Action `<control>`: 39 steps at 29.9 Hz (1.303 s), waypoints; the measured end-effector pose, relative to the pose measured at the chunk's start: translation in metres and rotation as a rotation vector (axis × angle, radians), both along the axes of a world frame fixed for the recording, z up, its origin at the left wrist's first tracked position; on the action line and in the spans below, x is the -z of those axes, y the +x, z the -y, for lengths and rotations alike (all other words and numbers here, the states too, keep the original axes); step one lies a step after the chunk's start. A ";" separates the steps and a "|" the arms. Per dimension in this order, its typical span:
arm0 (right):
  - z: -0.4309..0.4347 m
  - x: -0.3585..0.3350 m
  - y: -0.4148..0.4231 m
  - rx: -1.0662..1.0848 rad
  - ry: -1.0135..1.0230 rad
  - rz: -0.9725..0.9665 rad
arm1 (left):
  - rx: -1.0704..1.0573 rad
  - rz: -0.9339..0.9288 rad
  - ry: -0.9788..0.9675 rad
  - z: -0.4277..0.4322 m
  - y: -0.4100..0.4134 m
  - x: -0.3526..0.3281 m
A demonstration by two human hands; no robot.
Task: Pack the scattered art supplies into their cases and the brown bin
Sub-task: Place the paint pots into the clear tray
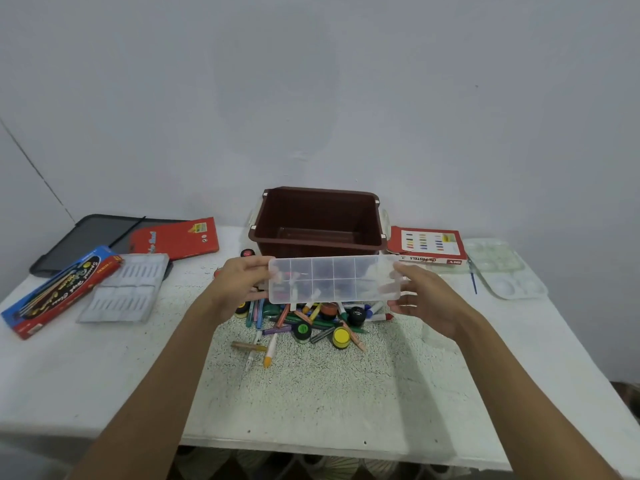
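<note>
I hold a clear plastic tray with divided compartments point(332, 279) up over the table, level and lengthwise. My left hand point(239, 284) grips its left end and my right hand point(420, 294) grips its right end. Below and behind the tray lies a heap of scattered supplies point(308, 327): crayons, markers, small paint pots with black, green and yellow lids. The brown bin point(317, 242) stands empty behind the heap at the table's back.
At left lie a blue-and-red pencil box point(55, 292), a white moulded insert point(126, 287), a red box point(176, 239) and a dark lid point(86, 239). At right are an oil pastels box point(427, 245) and a clear paint palette point(507, 270) with a blue brush beside it.
</note>
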State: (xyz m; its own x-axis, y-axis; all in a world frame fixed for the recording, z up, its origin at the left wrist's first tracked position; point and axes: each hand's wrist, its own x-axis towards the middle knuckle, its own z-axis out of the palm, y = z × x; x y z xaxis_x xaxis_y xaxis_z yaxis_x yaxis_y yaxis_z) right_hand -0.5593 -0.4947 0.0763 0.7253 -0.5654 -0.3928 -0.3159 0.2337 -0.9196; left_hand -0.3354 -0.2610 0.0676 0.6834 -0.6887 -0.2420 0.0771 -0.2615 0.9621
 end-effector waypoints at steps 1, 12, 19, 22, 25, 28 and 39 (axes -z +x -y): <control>-0.002 0.001 0.001 0.028 0.001 -0.008 | -0.013 -0.007 -0.008 0.001 -0.003 0.000; -0.025 0.020 -0.020 -0.092 0.049 -0.042 | 0.200 -0.090 0.130 -0.030 -0.011 0.016; -0.032 0.041 -0.036 -0.405 -0.047 -0.136 | 0.437 -0.137 0.296 -0.068 -0.007 0.045; -0.030 0.044 -0.043 -0.562 -0.070 -0.202 | 0.572 -0.093 0.377 -0.075 -0.008 0.050; -0.034 0.052 -0.045 -0.655 -0.141 -0.264 | 0.649 -0.008 0.456 -0.076 -0.013 0.052; -0.045 0.059 -0.044 -0.691 -0.250 -0.315 | 0.695 0.032 0.595 -0.073 -0.019 0.053; -0.063 0.073 -0.042 -0.784 -0.593 -0.412 | 0.718 0.354 0.654 -0.070 -0.033 0.071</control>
State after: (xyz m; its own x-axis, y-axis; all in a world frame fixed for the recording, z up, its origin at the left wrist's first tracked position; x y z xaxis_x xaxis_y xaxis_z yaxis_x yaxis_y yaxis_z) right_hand -0.6013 -0.4320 0.0036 0.8436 -0.1800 -0.5060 -0.4966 -0.6199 -0.6075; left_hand -0.3681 -0.1913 -0.0029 0.2685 -0.7684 -0.5809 -0.5630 -0.6145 0.5526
